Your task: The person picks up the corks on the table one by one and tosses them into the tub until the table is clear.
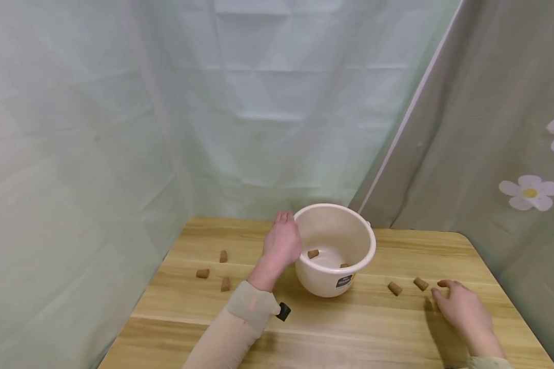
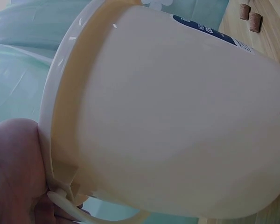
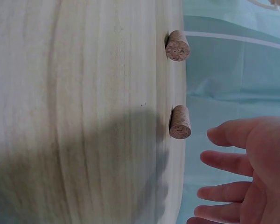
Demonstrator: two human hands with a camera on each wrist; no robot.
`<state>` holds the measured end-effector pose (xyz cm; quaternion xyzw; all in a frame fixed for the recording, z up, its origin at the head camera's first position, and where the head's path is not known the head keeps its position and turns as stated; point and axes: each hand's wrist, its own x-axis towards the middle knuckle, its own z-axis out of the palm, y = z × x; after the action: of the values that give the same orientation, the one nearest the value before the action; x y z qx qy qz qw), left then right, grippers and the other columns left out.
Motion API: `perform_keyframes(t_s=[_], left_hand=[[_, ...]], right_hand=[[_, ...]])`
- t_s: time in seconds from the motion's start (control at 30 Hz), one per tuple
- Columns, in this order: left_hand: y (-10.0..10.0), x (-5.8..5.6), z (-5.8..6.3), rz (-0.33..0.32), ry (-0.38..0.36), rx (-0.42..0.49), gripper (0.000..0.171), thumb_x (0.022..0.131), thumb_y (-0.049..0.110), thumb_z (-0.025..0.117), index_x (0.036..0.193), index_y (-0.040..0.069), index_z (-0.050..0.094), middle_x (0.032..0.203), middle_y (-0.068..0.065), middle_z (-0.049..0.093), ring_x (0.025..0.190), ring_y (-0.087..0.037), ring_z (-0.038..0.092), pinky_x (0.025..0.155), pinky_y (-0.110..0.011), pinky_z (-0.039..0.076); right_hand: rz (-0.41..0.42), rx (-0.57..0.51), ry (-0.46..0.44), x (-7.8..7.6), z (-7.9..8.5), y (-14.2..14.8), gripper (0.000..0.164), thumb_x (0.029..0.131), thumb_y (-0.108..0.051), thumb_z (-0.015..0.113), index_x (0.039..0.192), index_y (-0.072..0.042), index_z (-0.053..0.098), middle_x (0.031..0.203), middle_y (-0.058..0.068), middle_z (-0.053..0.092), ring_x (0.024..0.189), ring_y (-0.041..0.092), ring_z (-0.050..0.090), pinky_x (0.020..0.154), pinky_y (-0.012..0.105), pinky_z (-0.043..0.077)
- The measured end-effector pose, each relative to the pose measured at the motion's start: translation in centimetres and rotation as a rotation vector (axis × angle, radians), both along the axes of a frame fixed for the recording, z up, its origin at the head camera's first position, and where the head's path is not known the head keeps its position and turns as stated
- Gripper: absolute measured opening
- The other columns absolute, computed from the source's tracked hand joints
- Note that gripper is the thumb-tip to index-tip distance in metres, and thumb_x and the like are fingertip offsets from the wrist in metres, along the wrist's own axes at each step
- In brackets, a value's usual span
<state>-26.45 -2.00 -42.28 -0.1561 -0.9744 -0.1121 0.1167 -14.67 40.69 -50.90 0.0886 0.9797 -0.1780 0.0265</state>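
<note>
A cream plastic bucket [image 1: 320, 282] stands upright on the table, with one cork [image 1: 313, 253] and part of another cork [image 1: 344, 265] visible inside. My left hand [image 1: 283, 240] grips the bucket's rim on its left side; the left wrist view has that hand [image 2: 16, 163] by the handle joint, its fingers partly hidden. To the right of the bucket two corks lie on the wood, the nearer cork [image 1: 421, 283] just left of my right hand [image 1: 463, 310]. In the right wrist view the right hand's fingers [image 3: 226, 163] are spread, holding nothing, apart from that cork [image 3: 180, 122].
Several more corks lie left of the bucket, among them one cork [image 1: 202, 273] at the far left. A wooden table [image 1: 332, 333] carries everything. Pale green curtains [image 1: 258, 128] hang behind it, and a grey flowered curtain [image 1: 466, 154] on the right.
</note>
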Motion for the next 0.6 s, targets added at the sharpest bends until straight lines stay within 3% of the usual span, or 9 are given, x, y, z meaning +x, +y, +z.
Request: perform_keyframes(t_s=[0.43,0.6], left_hand=[[-0.1,-0.2,-0.1,0.018,-0.030,0.022,0.047,0.112,0.010,0.040,0.149,-0.018,0.048,0.151,-0.030,0.056,0.148,-0.045,0.046,0.125,-0.048,0.036],[0.0,-0.4,0.0,0.032,-0.053,0.051,0.048,0.112,0.010,0.039,0.151,-0.017,0.047,0.153,-0.029,0.054,0.150,-0.044,0.044,0.127,-0.048,0.033]], right_hand=[[0.015,0.002,0.013,-0.6,-0.7,-0.7,0.055,0.108,-0.037,0.058,0.138,0.009,0.059,0.141,0.045,0.052,0.122,0.067,0.055,0.084,0.075,0.053],[0.016,-0.005,0.038,-1.2,-0.8,-0.8,0.049,0.107,-0.033,0.057,0.134,0.007,0.065,0.138,0.041,0.057,0.117,0.063,0.060,0.076,0.070,0.056]])
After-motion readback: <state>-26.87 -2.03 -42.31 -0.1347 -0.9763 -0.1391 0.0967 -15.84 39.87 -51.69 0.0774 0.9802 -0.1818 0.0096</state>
